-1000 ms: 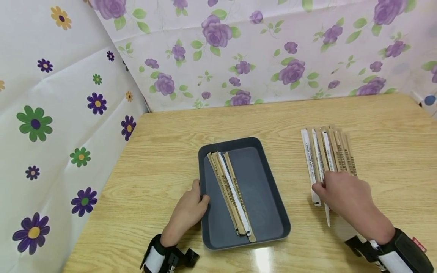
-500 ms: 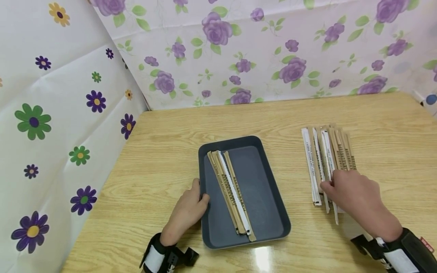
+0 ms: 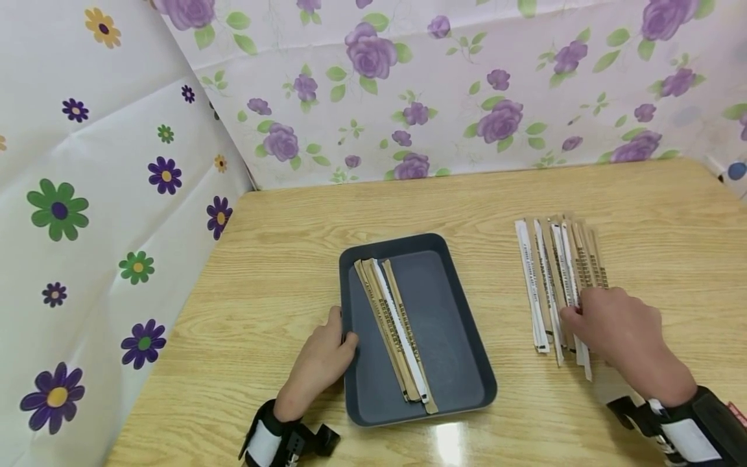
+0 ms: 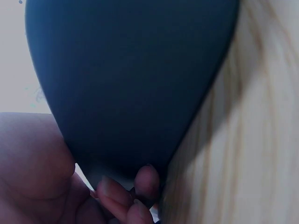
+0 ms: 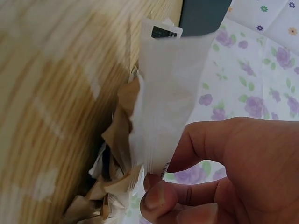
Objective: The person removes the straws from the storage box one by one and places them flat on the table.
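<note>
My left hand grips the left rim of a dark grey rectangular tray, thumb over the edge; in the left wrist view its fingertips curl against the tray's outer side. Several long straws in brown and white printed paper wrappers lie lengthwise in the tray. Right of it, a fanned row of similar wrapped straws lies on the table. Over the right part of this row, my right hand pinches a white wrapped straw between thumb and fingers, and hides the lower ends of several brown ones.
The wood-grain table meets a wall covered in purple-rose paper at the back. A flower-patterned sheet stands along the left. Dark wrist straps with small cameras sit on both wrists.
My right hand has slid rightward across the row, with a white wrapped straw shifting right under it. The left hand and the tray have stayed in place.
</note>
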`<control>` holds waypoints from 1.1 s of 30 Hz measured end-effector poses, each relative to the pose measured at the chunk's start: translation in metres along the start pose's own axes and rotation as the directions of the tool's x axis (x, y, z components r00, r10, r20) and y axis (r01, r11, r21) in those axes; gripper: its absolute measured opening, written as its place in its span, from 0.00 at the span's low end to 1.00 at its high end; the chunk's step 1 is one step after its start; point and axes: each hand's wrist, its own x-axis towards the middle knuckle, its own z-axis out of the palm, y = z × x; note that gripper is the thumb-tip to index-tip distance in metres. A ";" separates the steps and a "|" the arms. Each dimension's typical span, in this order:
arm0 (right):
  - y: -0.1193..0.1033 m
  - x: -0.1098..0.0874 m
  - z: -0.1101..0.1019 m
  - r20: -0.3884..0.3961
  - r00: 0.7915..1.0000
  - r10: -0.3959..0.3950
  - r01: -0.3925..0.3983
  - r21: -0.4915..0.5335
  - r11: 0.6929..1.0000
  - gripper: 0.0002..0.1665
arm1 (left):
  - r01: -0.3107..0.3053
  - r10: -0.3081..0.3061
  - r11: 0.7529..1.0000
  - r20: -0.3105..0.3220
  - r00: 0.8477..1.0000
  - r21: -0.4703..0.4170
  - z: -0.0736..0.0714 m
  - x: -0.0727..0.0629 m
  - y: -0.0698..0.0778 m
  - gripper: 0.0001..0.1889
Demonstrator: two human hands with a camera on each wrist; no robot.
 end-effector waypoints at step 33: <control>-0.134 0.008 0.023 -0.181 0.926 -0.331 0.314 -0.117 0.942 0.18 | -0.024 0.024 0.999 0.004 1.000 -0.026 -0.001 0.000 -0.003 0.20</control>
